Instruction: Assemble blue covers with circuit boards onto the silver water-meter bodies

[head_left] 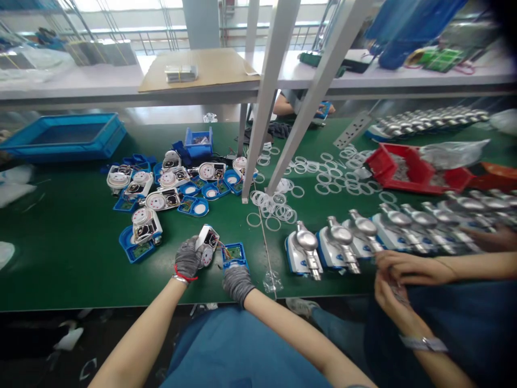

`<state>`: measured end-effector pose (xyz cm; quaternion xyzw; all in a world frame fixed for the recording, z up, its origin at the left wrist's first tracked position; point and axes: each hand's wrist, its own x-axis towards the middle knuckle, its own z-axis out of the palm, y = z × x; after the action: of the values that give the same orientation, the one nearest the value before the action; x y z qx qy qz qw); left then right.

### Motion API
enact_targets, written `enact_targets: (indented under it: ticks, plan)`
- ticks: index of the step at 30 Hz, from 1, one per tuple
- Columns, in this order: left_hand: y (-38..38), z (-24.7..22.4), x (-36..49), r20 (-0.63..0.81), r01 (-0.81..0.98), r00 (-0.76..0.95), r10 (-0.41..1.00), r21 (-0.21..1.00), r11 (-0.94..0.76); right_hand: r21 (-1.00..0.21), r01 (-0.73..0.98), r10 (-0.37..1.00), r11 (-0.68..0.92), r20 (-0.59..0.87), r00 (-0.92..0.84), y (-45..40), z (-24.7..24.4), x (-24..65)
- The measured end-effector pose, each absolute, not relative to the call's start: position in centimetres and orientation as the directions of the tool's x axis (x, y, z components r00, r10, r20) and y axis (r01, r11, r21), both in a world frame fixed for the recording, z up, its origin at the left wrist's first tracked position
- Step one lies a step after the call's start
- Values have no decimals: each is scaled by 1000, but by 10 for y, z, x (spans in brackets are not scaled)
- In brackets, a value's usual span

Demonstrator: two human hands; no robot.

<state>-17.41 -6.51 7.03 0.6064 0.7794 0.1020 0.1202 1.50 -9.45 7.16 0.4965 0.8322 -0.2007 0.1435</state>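
Green-topped workbench [72, 275] with both grey-gloved hands working at its near edge.
The left hand [189, 260] is closed around a white plastic meter body with a round dial [208, 242]; the right hand [237, 284] grips a blue plastic housing with a green circuit board [234, 253], just beside it, thin wires [222, 246] running between the two. Opened white-and-blue units [161, 200] lie beyond the left hand; thin white rings [271, 207] lie beyond the right.

A green table [72, 242] bears white rings [267, 206], a blue tray [56, 155], red bins [422, 185]
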Motion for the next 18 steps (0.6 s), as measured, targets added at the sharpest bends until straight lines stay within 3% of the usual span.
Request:
enact_targets:
  ticks: [3, 7, 12, 18]
  plan:
    - [-55, 67, -186, -75, 927, -170, 983, 325, 185, -206, 851, 759, 484, -385, -525, -100, 78, 12]
    - [-34, 71, -210, -178, 901, -99, 979, 401, 164, -257, 701, 608, 665, -359, -708, -101, 76, -16]
    - [-28, 74, -217, -196, 865, -81, 977, 474, 167, -193, 786, 663, 587, -444, -603, -89, 56, -72]
    - [-35, 67, -211, -162, 829, -131, 978, 523, 197, -213, 780, 685, 588, -381, -621, -95, 48, -72]
